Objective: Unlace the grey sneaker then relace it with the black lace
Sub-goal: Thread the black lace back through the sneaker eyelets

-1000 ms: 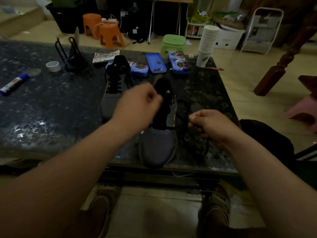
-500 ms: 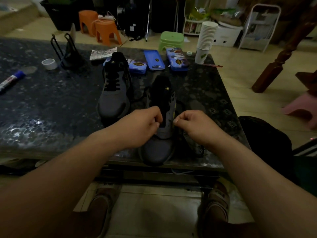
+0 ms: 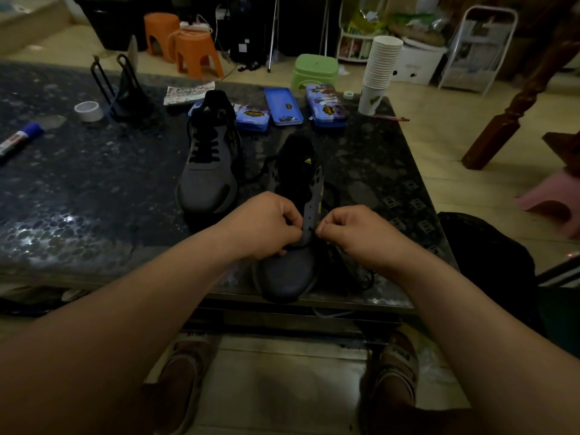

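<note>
A grey sneaker (image 3: 288,271) with a black tongue stands at the table's front edge, toe towards me, most eyelets empty. My left hand (image 3: 266,224) pinches the black lace (image 3: 298,244) at the lowest eyelets on the shoe's left side. My right hand (image 3: 348,230) pinches the lace just right of the grey eyelet strip (image 3: 314,196). More black lace trails on the table to the right (image 3: 361,274). A second grey sneaker (image 3: 208,161), fully laced in black, stands further back to the left.
On the dark stone table (image 3: 78,189) lie blue tins (image 3: 282,105), a stack of paper cups (image 3: 379,70), a tape roll (image 3: 88,110), a black stand (image 3: 122,89) and a marker (image 3: 18,139). Orange stools (image 3: 188,48) and a green stool (image 3: 315,70) stand on the floor behind.
Both hands came down and together onto the near sneaker's lower eyelets; a second ago the left was raised over the tongue and the right held lace out to the side.
</note>
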Demonstrator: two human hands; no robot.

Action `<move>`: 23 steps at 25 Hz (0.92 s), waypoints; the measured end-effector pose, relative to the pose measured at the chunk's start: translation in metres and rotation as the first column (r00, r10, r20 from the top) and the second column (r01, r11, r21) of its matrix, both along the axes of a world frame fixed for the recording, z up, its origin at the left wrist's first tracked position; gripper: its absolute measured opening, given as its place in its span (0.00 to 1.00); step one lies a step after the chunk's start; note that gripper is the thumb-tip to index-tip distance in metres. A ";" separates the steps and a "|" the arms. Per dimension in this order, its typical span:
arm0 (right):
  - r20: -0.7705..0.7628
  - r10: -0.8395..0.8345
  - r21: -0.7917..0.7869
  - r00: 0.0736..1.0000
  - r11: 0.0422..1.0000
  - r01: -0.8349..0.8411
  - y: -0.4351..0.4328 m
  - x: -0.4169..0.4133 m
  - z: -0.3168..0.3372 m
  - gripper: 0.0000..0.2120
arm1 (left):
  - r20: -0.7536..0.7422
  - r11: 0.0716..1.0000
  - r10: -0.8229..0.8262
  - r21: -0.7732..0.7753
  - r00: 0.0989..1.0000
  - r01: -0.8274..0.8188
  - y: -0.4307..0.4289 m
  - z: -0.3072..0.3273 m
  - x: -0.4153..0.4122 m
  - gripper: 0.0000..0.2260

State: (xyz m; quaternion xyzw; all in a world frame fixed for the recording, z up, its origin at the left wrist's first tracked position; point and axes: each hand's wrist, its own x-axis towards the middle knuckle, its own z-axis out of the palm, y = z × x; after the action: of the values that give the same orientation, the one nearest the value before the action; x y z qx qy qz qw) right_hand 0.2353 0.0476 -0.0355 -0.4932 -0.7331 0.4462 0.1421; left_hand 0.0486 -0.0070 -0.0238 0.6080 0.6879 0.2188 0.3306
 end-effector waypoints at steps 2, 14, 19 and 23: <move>0.005 0.030 -0.009 1.000 0.999 -0.030 -0.001 -0.001 0.002 0.10 | 0.045 1.000 0.020 -0.019 0.999 -0.019 0.001 0.000 -0.001 0.09; 0.030 0.007 0.111 1.000 0.994 -0.010 -0.001 -0.005 -0.007 0.10 | -0.034 0.995 -0.092 0.022 0.995 0.093 0.004 -0.004 0.001 0.09; -0.035 -0.034 0.108 0.999 0.993 0.038 -0.006 -0.002 -0.012 0.07 | -0.167 0.989 -0.141 0.012 0.976 0.145 0.016 -0.005 0.000 0.09; 0.050 -0.052 0.072 0.997 0.996 0.048 -0.017 -0.004 -0.010 0.23 | -0.249 0.985 -0.077 0.128 0.966 0.111 0.013 -0.013 0.000 0.08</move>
State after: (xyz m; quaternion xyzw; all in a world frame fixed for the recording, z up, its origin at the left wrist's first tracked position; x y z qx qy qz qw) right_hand 0.2309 0.0307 -0.0457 -0.5176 -0.7393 0.4033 0.1514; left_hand 0.0487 0.0063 -0.0363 0.6841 0.6763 0.1748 0.2102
